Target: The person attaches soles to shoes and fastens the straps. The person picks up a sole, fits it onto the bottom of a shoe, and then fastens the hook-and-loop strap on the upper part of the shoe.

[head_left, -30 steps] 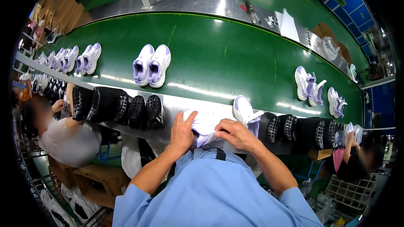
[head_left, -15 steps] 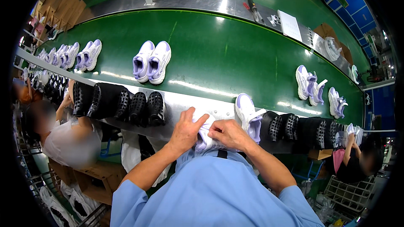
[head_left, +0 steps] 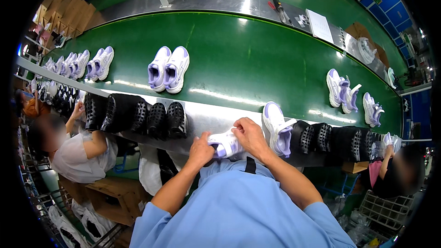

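Observation:
A white and lilac sneaker [head_left: 224, 149] lies turned sideways at the near steel edge, close to my waist. My left hand [head_left: 200, 150] grips its heel end at the opening. My right hand [head_left: 250, 136] is closed over the toe end, fingers bent on the upper. Just right of that hand stands a second white and lilac sneaker [head_left: 277, 128], toe pointing away, its strap sticking out to the right. I cannot make out the held shoe's underside.
Black studded pieces [head_left: 166, 119] line the steel ledge left of me, with more black studded pieces [head_left: 324, 138] on the right. Pairs of sneakers [head_left: 169, 70] stand on the green belt [head_left: 257, 59]. Tools [head_left: 280, 10] and white paper [head_left: 319, 25] lie on the far ledge. Co-workers sit either side.
The held sneaker has turned from pointing away to lying sideways. My left hand has moved down to its heel, and my right hand has shifted up to its toe.

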A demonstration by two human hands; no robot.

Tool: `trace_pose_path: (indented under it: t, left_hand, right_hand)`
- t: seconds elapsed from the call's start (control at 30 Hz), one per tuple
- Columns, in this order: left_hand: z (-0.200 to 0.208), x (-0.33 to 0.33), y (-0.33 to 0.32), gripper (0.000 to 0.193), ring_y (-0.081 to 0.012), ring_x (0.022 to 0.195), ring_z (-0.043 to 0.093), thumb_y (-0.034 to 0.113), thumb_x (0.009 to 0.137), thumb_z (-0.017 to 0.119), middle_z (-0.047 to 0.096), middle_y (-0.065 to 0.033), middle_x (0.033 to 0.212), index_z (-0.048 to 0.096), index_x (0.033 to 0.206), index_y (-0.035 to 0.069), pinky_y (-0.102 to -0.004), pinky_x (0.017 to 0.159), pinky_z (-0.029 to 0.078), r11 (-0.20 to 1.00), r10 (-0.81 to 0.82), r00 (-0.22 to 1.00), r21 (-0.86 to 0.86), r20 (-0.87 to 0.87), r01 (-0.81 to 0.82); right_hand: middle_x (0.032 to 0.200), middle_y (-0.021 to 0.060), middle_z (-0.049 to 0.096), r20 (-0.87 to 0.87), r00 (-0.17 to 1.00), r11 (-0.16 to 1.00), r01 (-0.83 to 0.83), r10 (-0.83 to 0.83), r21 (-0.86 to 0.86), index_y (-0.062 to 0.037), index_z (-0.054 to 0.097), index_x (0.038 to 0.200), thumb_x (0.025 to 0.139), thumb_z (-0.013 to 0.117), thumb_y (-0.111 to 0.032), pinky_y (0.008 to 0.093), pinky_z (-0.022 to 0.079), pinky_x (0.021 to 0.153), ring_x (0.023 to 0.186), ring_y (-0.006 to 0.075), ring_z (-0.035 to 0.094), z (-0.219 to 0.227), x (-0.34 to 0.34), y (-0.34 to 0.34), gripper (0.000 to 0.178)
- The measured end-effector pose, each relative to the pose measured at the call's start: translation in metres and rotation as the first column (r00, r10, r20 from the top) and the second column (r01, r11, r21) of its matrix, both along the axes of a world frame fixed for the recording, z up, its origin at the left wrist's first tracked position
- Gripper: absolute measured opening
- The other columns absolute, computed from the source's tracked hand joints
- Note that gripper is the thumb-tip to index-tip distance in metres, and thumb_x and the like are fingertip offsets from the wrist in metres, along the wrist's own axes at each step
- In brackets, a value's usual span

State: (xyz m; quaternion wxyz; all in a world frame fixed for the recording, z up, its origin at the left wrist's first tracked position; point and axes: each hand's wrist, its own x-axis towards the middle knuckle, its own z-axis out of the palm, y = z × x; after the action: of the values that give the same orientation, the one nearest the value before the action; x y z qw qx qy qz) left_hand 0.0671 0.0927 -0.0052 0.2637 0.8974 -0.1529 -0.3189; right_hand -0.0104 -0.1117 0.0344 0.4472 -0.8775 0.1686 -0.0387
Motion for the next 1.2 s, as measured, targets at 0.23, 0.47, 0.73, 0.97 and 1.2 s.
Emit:
trace_pose_path:
  t: [0.23, 0.47, 0.73, 0.97, 1.2]
  left_hand:
    - [-0.010, -0.012, -0.023, 0.053, -0.0472, 0.109, 0.067, 0.025, 0.087, 0.069, 0.071, -0.0264, 0.118, 0.063, 0.136, 0.005, -0.0510, 0.100, 0.052, 0.998, -0.030, 0.977, 0.052, -0.212, 0.042]
    - [-0.024, -0.012, -0.032, 0.029, -0.0449, 0.088, 0.067, 0.014, 0.092, 0.067, 0.068, -0.0218, 0.095, 0.069, 0.119, 0.003, -0.0528, 0.078, 0.055, 0.947, -0.119, 0.918, -0.235, 0.378, 0.220]
    - [-0.032, -0.012, -0.023, 0.013, -0.0459, 0.085, 0.065, 0.008, 0.091, 0.065, 0.067, -0.0250, 0.094, 0.068, 0.100, 0.000, -0.0545, 0.076, 0.052, 0.934, -0.045, 0.911, -0.305, 0.411, 0.184]
    - [0.032, 0.001, -0.019, 0.023, -0.0397, 0.087, 0.068, 0.020, 0.088, 0.075, 0.069, -0.0208, 0.094, 0.068, 0.100, 0.001, -0.0507, 0.076, 0.054, 0.952, -0.304, 0.804, 0.144, 0.511, 0.269]
    - [0.033, -0.028, -0.082, 0.026, -0.0403, 0.089, 0.069, 0.021, 0.089, 0.074, 0.070, -0.0213, 0.093, 0.070, 0.106, 0.000, -0.0502, 0.075, 0.055, 0.827, -0.317, 0.821, -0.286, 0.475, 0.485]
  right_hand:
    - [0.102, 0.0162, 0.064, -0.148, 0.985, 0.996, -0.092, 0.091, -0.001, -0.0032, 0.061, 0.109, 0.086, 0.074, -0.020, 0.0470, 0.054, 0.084, 0.098, 0.0367, 0.065, 0.006, -0.021, 0.015, 0.031]
    - [0.092, 0.0120, 0.061, 0.089, 0.976, 0.912, -0.149, 0.197, -0.381, -0.0066, 0.064, 0.100, 0.088, 0.072, -0.013, 0.0441, 0.055, 0.076, 0.089, 0.0330, 0.064, -0.028, -0.023, 0.025, 0.015]
    - [0.098, 0.0135, 0.065, 0.213, 0.976, 0.940, 0.033, 0.043, -0.339, -0.0047, 0.068, 0.107, 0.087, 0.075, -0.012, 0.0448, 0.052, 0.080, 0.093, 0.0332, 0.063, -0.018, -0.046, 0.013, 0.023]
    - [0.121, 0.0181, 0.064, -0.087, 0.912, 0.679, 0.232, -0.402, -0.696, -0.0002, 0.064, 0.117, 0.079, 0.078, -0.019, 0.0494, 0.041, 0.099, 0.117, 0.0362, 0.054, 0.015, -0.138, -0.011, 0.045]
    - [0.097, 0.0146, 0.068, -0.063, 0.977, 0.853, 0.147, -0.205, -0.500, -0.0040, 0.065, 0.107, 0.085, 0.073, -0.023, 0.0499, 0.046, 0.080, 0.097, 0.0341, 0.061, -0.030, -0.118, 0.006, 0.030]
